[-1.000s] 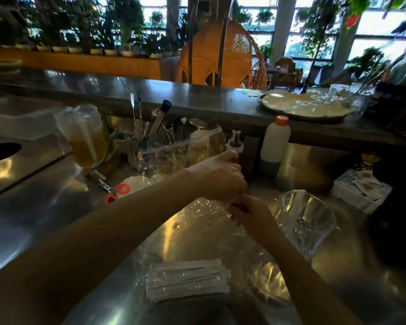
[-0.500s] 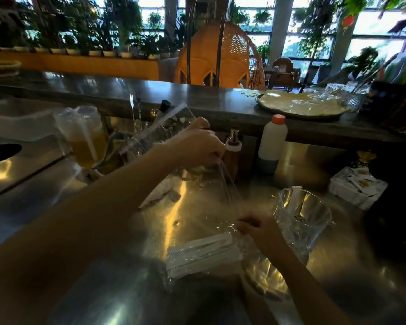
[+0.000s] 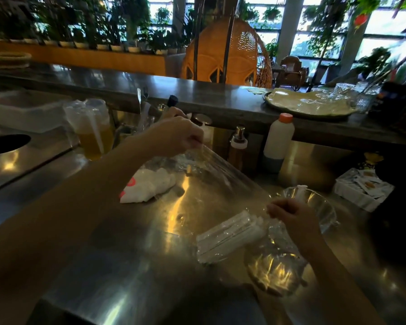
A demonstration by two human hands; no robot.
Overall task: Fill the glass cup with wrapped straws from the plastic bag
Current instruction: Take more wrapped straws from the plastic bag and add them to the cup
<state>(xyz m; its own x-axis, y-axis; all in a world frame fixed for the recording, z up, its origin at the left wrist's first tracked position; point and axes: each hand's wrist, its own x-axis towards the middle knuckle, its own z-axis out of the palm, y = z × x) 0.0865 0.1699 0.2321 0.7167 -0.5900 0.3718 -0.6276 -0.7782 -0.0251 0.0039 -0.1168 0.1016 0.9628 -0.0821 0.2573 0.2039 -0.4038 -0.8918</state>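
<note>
Left hand (image 3: 174,134) pinches the bag (image 3: 220,174) corner high; right hand (image 3: 288,214) grips its other edge beside the cup (image 3: 319,207). Straws (image 3: 230,233) lie bundled inside, low over the worktop (image 3: 127,266). Risk: the taut film slips or tears, straws spilling short of the cup.

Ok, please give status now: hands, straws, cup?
Left hand and right hand stretch plastic bag. Wrapped straws inside bag. Glass cup beside, path clear.

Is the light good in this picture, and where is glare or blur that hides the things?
Head view: backlit by bright windows, dim foreground; warm glare patches on the steel counter; the plastic bag and glass cup nearly vanish among reflections; wide-angle edges bend, slightly blurred.
</note>
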